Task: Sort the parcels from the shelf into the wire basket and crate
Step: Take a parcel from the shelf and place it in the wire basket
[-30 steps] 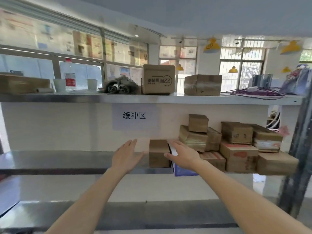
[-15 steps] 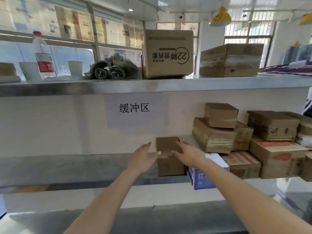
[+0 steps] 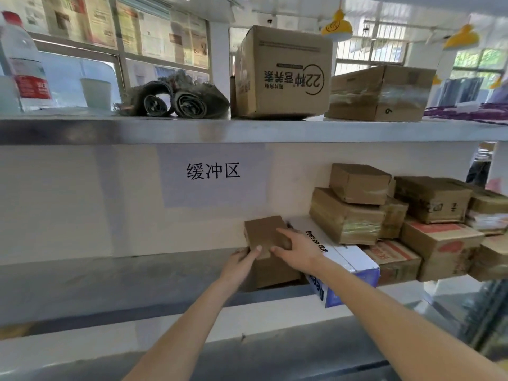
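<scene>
Low in the middle of the frame, a small brown parcel [image 3: 265, 237] stands on the steel middle shelf [image 3: 110, 287], touching the white-and-blue box [image 3: 343, 259] to its right, and both hands are on it. The left hand [image 3: 239, 264] grips its lower left front corner with curled fingers, while the right hand [image 3: 298, 247] lies over its top right edge, fingers bent round it. To the right of the frame a stack of taped cardboard parcels [image 3: 354, 213] fills the same shelf, beneath the upper shelf [image 3: 247, 130] carrying a large printed carton [image 3: 286, 72].
</scene>
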`<state>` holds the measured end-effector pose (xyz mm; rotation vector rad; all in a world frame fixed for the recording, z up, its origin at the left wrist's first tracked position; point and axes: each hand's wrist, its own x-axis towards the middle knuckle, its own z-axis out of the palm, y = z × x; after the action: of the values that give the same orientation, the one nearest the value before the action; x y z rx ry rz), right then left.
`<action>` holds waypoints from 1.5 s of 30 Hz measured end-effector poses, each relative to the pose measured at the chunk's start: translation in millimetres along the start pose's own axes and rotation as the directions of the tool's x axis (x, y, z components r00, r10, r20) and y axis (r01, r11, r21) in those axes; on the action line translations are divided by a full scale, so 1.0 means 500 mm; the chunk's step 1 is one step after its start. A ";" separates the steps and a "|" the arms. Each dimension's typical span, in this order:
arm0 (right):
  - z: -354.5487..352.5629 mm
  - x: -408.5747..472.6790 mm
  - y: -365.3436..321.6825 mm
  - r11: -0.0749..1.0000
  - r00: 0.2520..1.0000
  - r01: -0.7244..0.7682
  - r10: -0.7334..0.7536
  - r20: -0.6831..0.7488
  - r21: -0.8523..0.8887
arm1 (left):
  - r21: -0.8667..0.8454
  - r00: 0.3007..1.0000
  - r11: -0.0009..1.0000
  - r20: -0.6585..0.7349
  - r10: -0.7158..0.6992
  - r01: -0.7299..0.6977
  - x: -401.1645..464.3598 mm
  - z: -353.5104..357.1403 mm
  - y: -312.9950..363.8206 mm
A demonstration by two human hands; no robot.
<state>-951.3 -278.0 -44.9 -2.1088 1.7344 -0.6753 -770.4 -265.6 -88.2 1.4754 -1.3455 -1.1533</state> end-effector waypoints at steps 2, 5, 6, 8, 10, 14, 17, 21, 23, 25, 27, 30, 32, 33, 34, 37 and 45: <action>0.012 -0.014 -0.033 0.999 0.999 0.009 -0.007 -0.048 0.049 | -0.144 1.000 0.989 0.016 -0.011 0.013 -0.015 -0.025 -0.009; 0.033 -0.036 -0.091 0.993 0.992 0.029 -0.015 -0.122 0.115 | -0.324 1.000 0.946 0.029 0.006 0.004 -0.050 -0.069 -0.008; 0.040 -0.046 -0.113 0.991 0.989 0.037 -0.017 -0.148 0.132 | -0.366 0.999 0.930 0.024 0.028 -0.017 -0.061 -0.085 -0.007; 0.051 -0.068 -0.154 0.984 0.982 0.044 -0.010 -0.188 0.175 | -0.421 0.997 0.905 0.009 0.079 -0.068 -0.088 -0.121 -0.002; 0.058 -0.092 -0.189 0.975 0.977 0.052 -0.005 -0.213 0.214 | -0.426 0.993 0.898 -0.022 0.116 -0.114 -0.117 -0.157 -0.002; 0.063 -0.152 -0.260 0.965 0.981 0.057 -0.007 -0.192 0.256 | -0.365 0.979 0.909 -0.087 0.185 -0.204 -0.185 -0.222 0.004; 0.057 -0.204 -0.313 0.963 0.986 0.046 -0.001 -0.168 0.266 | -0.366 0.969 0.897 -0.100 0.226 -0.247 -0.240 -0.264 0.016; 0.058 -0.270 -0.363 0.939 0.991 0.064 -0.021 -0.132 0.339 | -0.352 0.971 0.905 -0.122 0.208 -0.238 -0.280 -0.312 0.020; 0.063 -0.298 -0.393 0.903 0.993 0.049 0.001 -0.117 0.427 | -0.381 0.970 0.892 -0.116 0.214 -0.242 -0.289 -0.329 0.009; 0.062 -0.329 -0.427 0.840 0.993 0.011 0.055 -0.104 0.543 | -0.440 0.965 0.860 -0.088 0.246 -0.259 -0.319 -0.345 0.009; 0.062 -0.356 -0.451 0.802 0.995 -0.004 0.065 -0.081 0.598 | -0.530 0.960 0.810 -0.031 0.277 -0.251 -0.359 -0.355 0.019; 0.063 -0.390 -0.476 0.802 0.996 0.030 0.028 -0.088 0.597 | -0.623 0.971 0.765 0.036 0.238 -0.165 -0.393 -0.361 0.028; 0.059 -0.401 -0.477 0.813 0.991 0.060 0.019 -0.129 0.579 | -0.594 0.967 0.784 0.038 0.254 -0.182 -0.404 -0.361 0.032; 0.052 -0.409 -0.479 0.813 0.988 0.068 0.026 -0.152 0.578 | -0.581 0.963 0.790 0.037 0.268 -0.198 -0.411 -0.359 0.037; 0.043 -0.417 -0.477 0.804 0.985 0.073 0.034 -0.167 0.590 | -0.567 0.960 0.796 0.033 0.278 -0.211 -0.414 -0.356 0.041; 0.013 -0.439 -0.454 0.774 0.974 0.075 0.077 -0.211 0.628 | -0.557 0.968 0.807 0.025 0.251 -0.195 -0.422 -0.332 0.057; -0.064 -0.498 -0.362 0.810 0.947 0.058 0.140 -0.289 0.584 | -0.467 0.955 0.849 0.033 0.296 -0.247 -0.436 -0.226 0.104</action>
<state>-856.8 4.1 40.0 -1.5799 1.4418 -1.4012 -677.1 -55.7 12.7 0.8633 -1.1959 -1.2646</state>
